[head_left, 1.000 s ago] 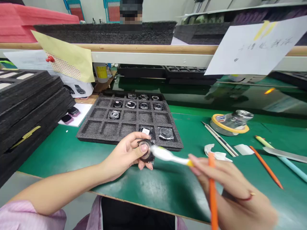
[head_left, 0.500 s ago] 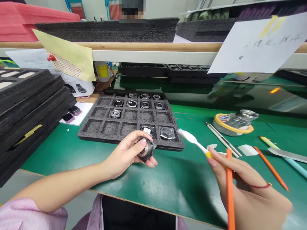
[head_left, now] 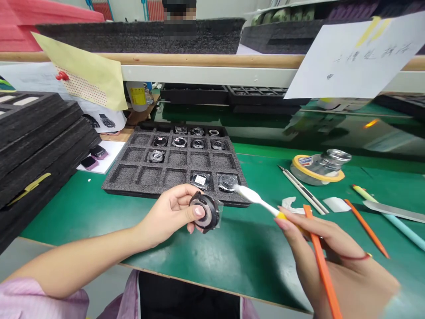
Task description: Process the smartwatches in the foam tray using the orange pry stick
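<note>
Green bench mat, grey foam tray at centre. The person's left hand is curled closed around a round black watch case with a clear film edge, holding it in the air just off the tray's near edge, thumb on the front of the rim, fingers behind. The right hand is closed in a pinch on a white brush with a yellow neck, and an orange strip sits in the same hand. The brush head points far and left, near a filmed round piece in a tray cell and apart from the held case. Judged technique: the edge hold seems sound, keeping skin off the face; a short grip near the bristles should give lighter, better-controlled strokes. The loose orange strip looks like the likeliest snag. Tweezers and a tape roll lie right.
</note>
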A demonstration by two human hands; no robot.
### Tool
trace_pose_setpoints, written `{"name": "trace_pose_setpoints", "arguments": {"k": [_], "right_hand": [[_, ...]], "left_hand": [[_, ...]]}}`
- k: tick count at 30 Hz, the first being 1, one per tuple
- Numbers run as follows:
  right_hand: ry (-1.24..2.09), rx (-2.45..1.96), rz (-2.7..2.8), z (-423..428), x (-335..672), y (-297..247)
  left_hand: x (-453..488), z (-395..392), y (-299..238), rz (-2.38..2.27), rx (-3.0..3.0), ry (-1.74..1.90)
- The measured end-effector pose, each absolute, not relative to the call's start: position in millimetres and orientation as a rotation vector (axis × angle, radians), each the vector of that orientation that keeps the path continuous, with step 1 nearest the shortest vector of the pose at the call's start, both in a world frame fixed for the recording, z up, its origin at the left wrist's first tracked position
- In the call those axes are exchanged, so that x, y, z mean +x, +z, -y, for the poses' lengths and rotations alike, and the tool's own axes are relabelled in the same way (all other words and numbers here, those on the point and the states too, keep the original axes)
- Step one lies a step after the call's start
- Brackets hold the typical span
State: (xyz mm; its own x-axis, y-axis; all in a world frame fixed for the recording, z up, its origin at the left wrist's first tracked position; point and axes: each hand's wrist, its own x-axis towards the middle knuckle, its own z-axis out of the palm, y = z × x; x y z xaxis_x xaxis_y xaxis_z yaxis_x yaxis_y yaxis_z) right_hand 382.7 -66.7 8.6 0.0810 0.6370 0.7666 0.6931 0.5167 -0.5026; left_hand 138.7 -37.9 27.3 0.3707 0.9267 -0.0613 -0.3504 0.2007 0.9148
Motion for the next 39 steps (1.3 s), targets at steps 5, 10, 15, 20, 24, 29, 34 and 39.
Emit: {"name": "trace_pose_setpoints", "arguments": {"k": [5, 10, 15, 20, 24, 29, 34, 39], "right_hand": [[-0.045, -1.094, 1.726, 67, 384, 7], [0.058, -1.165, 1.652, 72, 384, 11], [-0.027, -1.27, 1.653, 72, 381, 16], [-0.025, -1.06, 1.842, 65, 381, 19], [-0.199, -1.144, 1.794, 62, 383, 23], [-0.212, -1.117, 1.909, 67, 384, 31], [-0.196, -1.127, 1.831, 70, 387, 28], [-0.3, -1.209, 1.888, 71, 386, 27]], "left_hand": [[139, 37, 28, -0.748, 0.997, 1.02], [140, 39, 30, -0.7, 1.082, 1.041], [143, 45, 31, -0.721, 1.063, 0.992], [142, 47, 35, -0.814, 1.098, 0.963], [140, 47, 36, -0.919, 1.193, 0.927], [140, 47, 37, -1.003, 1.328, 0.981], [141, 47, 38, -1.034, 1.421, 1.001], [141, 47, 34, -1.099, 1.514, 0.98]]}}
